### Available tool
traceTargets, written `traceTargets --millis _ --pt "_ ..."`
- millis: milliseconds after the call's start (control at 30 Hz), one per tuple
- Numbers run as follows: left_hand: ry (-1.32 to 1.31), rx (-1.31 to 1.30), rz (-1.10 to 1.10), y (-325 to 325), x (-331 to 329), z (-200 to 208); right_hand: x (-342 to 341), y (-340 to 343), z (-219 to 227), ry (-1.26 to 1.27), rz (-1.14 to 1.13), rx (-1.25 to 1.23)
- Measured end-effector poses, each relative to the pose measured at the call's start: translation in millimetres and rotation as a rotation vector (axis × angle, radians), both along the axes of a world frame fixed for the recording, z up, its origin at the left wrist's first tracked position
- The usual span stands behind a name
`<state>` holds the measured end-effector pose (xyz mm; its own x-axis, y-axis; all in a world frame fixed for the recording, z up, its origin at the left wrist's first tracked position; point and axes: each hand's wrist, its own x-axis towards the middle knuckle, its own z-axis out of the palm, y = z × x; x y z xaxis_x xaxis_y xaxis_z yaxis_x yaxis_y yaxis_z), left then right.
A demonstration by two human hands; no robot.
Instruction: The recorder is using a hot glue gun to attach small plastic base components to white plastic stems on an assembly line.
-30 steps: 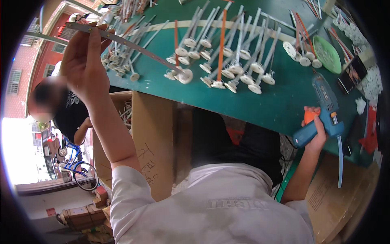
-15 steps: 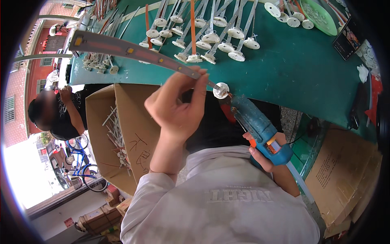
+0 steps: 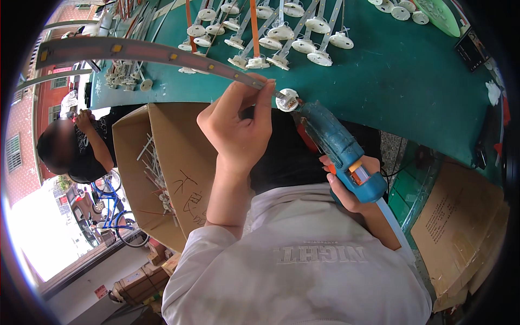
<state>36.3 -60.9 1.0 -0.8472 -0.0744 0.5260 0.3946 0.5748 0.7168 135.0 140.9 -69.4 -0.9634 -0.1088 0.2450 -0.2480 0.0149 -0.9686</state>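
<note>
Between thumb and fingers, my left hand (image 3: 241, 122) pinches a long LED strip (image 3: 143, 53) that runs up and away to the left. At the strip's near end sits a round white disc (image 3: 287, 100), close by the table's front edge. My right hand (image 3: 355, 184) is wrapped around the handle of a blue hot glue gun (image 3: 336, 135) with an orange trigger. The gun's nozzle points at the disc and appears to meet its right side. A long clear glue stick (image 3: 394, 223) sticks out of the gun's back.
On the green table (image 3: 390, 76) lie several finished-looking strips with white discs (image 3: 280, 31). A green tray (image 3: 439, 15) and a black box (image 3: 471, 50) lie far right. Below left, a cardboard box (image 3: 181, 162) holds strips. Another person (image 3: 81, 141) is at the left; flattened cardboard (image 3: 449, 216) stands right.
Both hands, with the LED strip, disc and glue gun, appear slightly higher in the view. The strip's far end has swung further left. Both grips stay the same.
</note>
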Motion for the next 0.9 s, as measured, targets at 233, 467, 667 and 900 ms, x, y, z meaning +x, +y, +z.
traceTargets --millis 233,467,667,900 --pt "-0.119 0.14 -0.109 -12.9 1.2 2.3 -5.0 6.4 6.4 -0.022 0.073 0.034" --pt "-0.189 0.751 -0.426 -19.2 0.9 -15.9 1.2 14.1 22.8 -0.123 0.023 -0.124" --pt "-0.044 0.696 -0.662 -30.2 -11.0 -28.8 0.6 21.4 13.2 0.069 0.088 -0.015" --pt "0.037 0.735 -0.654 -23.8 -14.0 -27.6 1.0 10.4 13.0 0.117 0.05 -0.035"
